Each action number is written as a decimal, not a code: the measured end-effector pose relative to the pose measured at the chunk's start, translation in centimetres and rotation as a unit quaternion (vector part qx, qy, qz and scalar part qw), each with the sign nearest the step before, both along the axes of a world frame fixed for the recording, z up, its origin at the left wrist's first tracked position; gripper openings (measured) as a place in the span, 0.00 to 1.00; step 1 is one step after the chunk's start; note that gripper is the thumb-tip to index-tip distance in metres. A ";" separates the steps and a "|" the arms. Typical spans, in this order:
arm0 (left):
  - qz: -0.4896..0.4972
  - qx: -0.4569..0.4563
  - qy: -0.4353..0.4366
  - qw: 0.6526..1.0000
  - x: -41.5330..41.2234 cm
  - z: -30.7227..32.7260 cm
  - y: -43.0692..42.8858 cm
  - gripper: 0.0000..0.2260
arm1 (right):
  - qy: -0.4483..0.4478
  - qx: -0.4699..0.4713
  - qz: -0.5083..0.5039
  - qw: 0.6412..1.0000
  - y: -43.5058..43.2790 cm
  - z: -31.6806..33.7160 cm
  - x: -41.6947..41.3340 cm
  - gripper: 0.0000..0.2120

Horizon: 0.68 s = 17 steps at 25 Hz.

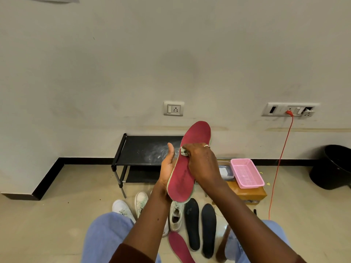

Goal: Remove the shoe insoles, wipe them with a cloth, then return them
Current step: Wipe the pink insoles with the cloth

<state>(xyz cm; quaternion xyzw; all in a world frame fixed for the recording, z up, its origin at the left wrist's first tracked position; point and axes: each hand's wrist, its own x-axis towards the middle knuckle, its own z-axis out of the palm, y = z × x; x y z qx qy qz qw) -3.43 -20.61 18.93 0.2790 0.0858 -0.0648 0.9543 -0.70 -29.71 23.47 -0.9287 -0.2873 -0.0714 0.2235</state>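
Red insole [182,179] was held in our left grip [168,164]; our right grip [201,164] pinched the cloth [183,151], wiping. Three more lay out of the shoes [175,215].

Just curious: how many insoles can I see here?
4. One red insole held by the left hand; a second red insole on the floor; two black insoles beside it. Others may be hidden.

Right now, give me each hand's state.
Left hand: holds the insole.
Right hand: grips the cloth, pressing it on the insole.
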 end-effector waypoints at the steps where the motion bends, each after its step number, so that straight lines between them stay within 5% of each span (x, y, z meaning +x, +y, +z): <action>1: 0.009 -0.017 -0.010 1.000 -0.1 -0.1 -0.2 0.30 | 0.000 -0.005 0.003 1.000 0.1 0.0 0.0 0.17; 4: 0.042 -0.024 0.014 0.999 0.1 -0.8 -0.5 0.27 | 0.010 -0.032 0.009 0.999 0.3 0.1 -0.3 0.17; 10: 0.006 0.126 0.085 0.988 1.1 -1.2 0.3 0.27 | 0.045 -0.087 0.043 0.994 0.1 1.4 -2.7 0.16; 17: 0.029 0.055 0.103 0.993 1.7 -1.8 0.7 0.34 | 0.151 -0.006 0.070 0.986 -1.3 1.0 -4.0 0.13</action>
